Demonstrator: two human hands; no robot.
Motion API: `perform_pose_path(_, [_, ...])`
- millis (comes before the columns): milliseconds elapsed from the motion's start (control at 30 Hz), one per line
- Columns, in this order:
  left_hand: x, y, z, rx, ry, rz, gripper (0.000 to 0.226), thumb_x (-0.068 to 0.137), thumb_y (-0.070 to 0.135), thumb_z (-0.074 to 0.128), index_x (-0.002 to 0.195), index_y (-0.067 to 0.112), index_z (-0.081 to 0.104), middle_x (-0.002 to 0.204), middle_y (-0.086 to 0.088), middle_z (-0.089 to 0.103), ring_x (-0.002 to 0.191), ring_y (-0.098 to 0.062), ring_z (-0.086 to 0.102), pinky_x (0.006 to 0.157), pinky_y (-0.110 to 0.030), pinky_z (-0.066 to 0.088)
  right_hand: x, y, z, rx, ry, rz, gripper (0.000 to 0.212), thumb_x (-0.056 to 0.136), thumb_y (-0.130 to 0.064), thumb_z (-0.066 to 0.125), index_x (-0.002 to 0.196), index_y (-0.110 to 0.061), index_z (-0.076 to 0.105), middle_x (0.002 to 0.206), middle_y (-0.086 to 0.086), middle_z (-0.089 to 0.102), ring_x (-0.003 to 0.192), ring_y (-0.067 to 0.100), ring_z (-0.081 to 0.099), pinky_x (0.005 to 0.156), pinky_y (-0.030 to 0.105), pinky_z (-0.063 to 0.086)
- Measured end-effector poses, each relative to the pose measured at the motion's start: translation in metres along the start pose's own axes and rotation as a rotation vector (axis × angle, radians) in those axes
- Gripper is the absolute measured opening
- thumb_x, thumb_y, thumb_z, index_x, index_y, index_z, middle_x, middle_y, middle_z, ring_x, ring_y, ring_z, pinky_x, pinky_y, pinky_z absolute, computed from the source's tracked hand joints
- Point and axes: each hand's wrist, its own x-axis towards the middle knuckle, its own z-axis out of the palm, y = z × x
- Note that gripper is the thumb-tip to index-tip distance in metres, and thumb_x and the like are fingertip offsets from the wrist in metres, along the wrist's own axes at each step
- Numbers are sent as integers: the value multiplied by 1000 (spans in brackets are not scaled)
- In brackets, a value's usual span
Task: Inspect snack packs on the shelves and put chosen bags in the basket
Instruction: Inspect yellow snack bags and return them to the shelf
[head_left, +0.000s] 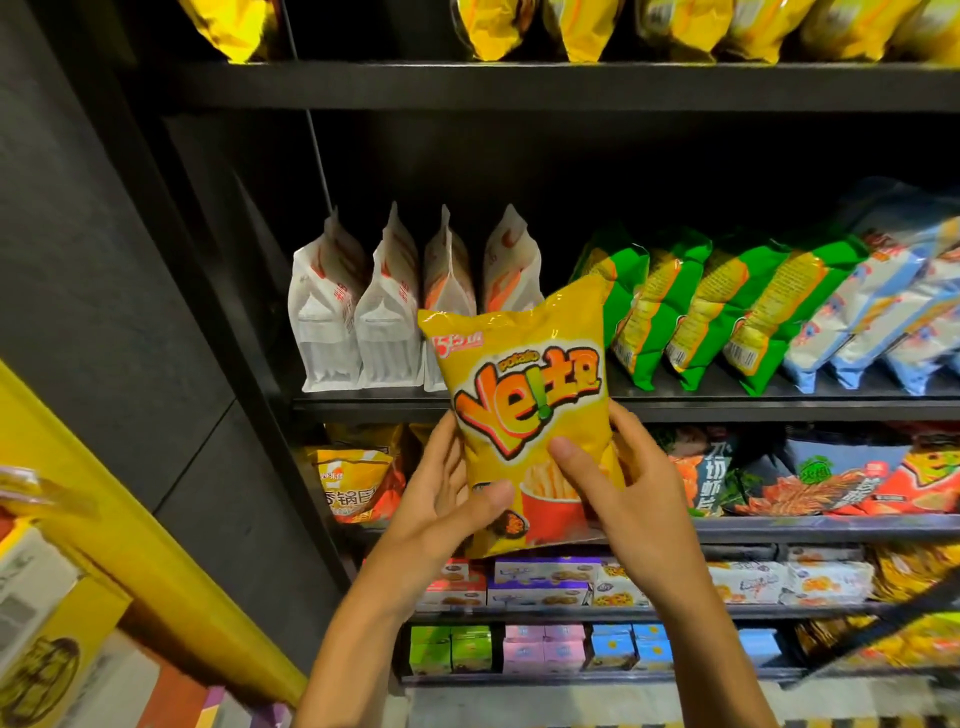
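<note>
A yellow potato-stick snack bag (524, 384) is held upright in front of the shelves, its printed front facing me. My left hand (447, 499) grips its lower left edge, thumb across the front near the bottom. My right hand (618, 478) grips its lower right side, thumb pressed on the front and fingers behind. No basket is in view.
Black shelves (727, 402) carry white pouches (358, 322), green bags (691, 312) and pale blue bags (883, 306) at bag height, yellow bags (675, 26) above, darker snack bags and small boxes below. A yellow display (130, 519) stands at the left.
</note>
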Motion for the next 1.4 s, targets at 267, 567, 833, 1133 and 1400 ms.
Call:
perform_pose_path(267, [11, 9, 23, -127, 429, 69, 66, 77, 56, 68, 137, 31, 57, 127, 7, 73, 120, -16, 68, 102, -46, 53, -1, -5, -8, -30, -304, -19, 85, 67, -74, 78, 143, -46, 49, 133, -26, 65, 123, 1, 63, 97, 23, 55])
perform_pose_path(567, [12, 20, 21, -349, 492, -31, 69, 80, 61, 53, 142, 30, 53, 126, 4, 74, 113, -13, 72, 87, -31, 62, -9, -5, -5, 126, -277, -80, 65, 92, -72, 49, 144, -32, 53, 143, -14, 62, 134, 8, 57, 101, 15, 47])
perform_pose_path(833, [11, 26, 27, -344, 556, -80, 66, 82, 63, 56, 140, 32, 55, 125, 2, 74, 113, -17, 72, 90, -39, 59, -10, -3, -5, 158, -310, -27, 75, 86, -85, 43, 144, -38, 51, 144, -19, 60, 139, 3, 51, 113, 20, 40])
perform_pose_path(1133, [10, 29, 37, -291, 655, 6, 69, 80, 66, 59, 142, 35, 54, 124, 7, 74, 114, -15, 71, 95, -43, 59, -12, -7, -11, 50, -241, -32, 47, 102, -36, 45, 146, -24, 54, 123, -12, 74, 119, 7, 67, 101, 31, 56])
perform_pose_path(1400, [14, 36, 31, -245, 403, -52, 57, 93, 46, 59, 147, 30, 51, 131, 3, 71, 120, -18, 69, 92, -41, 59, -10, -6, -20, 68, -125, 1, 32, 109, -21, 40, 125, -21, 69, 102, 1, 80, 97, 18, 77, 84, 31, 63])
